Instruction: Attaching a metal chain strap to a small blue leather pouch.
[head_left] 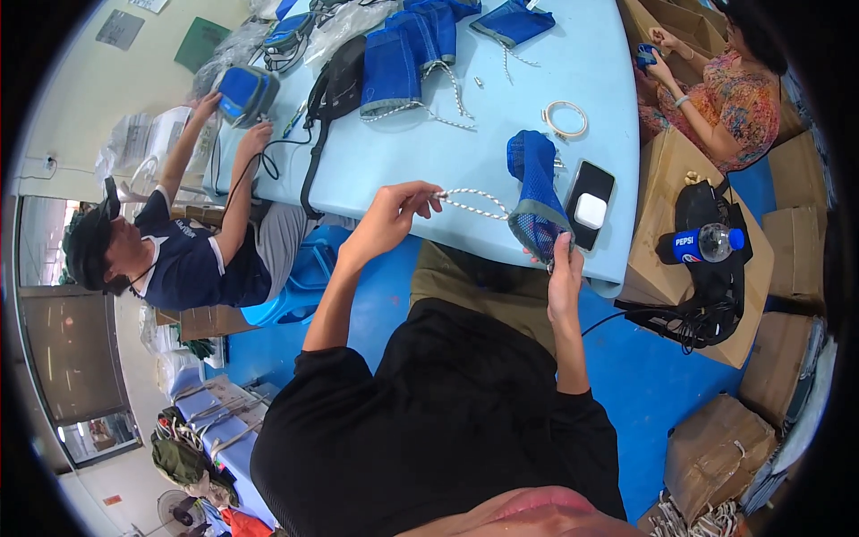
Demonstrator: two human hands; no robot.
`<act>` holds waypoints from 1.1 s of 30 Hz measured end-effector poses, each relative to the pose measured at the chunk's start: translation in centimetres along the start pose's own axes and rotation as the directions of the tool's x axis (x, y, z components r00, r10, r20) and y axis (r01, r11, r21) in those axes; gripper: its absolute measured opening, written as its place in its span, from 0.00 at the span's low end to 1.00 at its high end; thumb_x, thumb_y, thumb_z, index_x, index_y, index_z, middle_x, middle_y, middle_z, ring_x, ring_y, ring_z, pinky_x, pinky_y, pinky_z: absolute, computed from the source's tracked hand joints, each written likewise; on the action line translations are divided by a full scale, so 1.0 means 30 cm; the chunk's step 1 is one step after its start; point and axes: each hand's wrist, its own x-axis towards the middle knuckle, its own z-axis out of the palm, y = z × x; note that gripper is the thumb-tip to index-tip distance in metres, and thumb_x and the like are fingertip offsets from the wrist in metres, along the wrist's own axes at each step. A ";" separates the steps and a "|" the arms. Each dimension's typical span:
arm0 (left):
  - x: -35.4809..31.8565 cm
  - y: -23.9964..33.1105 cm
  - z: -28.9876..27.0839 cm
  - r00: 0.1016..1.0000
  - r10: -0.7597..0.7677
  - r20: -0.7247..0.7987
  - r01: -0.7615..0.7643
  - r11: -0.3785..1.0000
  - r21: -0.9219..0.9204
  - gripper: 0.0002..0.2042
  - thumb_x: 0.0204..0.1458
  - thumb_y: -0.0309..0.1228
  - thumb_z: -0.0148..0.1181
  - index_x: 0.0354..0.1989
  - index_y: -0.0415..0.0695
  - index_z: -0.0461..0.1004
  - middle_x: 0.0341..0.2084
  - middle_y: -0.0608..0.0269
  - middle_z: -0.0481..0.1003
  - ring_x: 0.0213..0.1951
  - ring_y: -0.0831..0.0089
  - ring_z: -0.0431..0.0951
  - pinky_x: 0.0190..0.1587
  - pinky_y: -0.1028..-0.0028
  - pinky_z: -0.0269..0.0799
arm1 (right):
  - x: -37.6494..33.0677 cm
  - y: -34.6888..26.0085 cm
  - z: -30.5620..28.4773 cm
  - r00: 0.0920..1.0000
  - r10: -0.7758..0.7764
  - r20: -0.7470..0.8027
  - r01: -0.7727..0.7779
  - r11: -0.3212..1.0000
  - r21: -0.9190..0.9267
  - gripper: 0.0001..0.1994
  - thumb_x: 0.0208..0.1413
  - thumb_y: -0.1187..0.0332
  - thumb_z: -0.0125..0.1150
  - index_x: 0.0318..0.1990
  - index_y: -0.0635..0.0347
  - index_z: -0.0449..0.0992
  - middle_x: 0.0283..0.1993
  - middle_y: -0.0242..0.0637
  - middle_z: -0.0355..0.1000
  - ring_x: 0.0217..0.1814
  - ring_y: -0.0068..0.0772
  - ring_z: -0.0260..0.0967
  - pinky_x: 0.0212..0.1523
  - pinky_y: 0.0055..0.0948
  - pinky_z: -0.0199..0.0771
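A blue mesh drawstring pouch [540, 183] with a grey hem hangs at the table's near edge. My right hand [564, 277] grips it by the hem, fingers partly hidden behind the fabric. To the left, my left hand [394, 215] pinches the end of the pouch's white-and-dark speckled cord [476, 194], drawn out in a long loop between both hands. Just right of the pouch lies a dark phone [598, 183] with a white rounded case [590, 211] on top. A small embroidery-hoop-like ring [565, 118] rests beyond it.
Several blue pouches [412, 54] with cords lie on the pale blue table [483, 98], beside a black bag [338, 80]. At left a co-worker [206, 251] holds a blue-grey bag [246, 94]. Another person [725, 107] sits at right. A bottle [707, 243] lies on a cardboard box [649, 259].
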 end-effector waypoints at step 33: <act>-0.127 0.132 -0.109 0.989 0.102 0.107 -0.137 0.903 0.408 0.16 0.44 0.12 0.51 0.41 0.36 0.78 0.26 0.53 0.80 0.31 0.56 0.83 0.37 0.64 0.78 | 0.018 -0.295 -0.051 0.827 -0.505 0.248 0.477 0.397 -0.784 0.30 0.42 0.85 0.54 0.59 0.66 0.74 0.47 0.52 0.71 0.44 0.61 0.75 0.44 0.50 0.75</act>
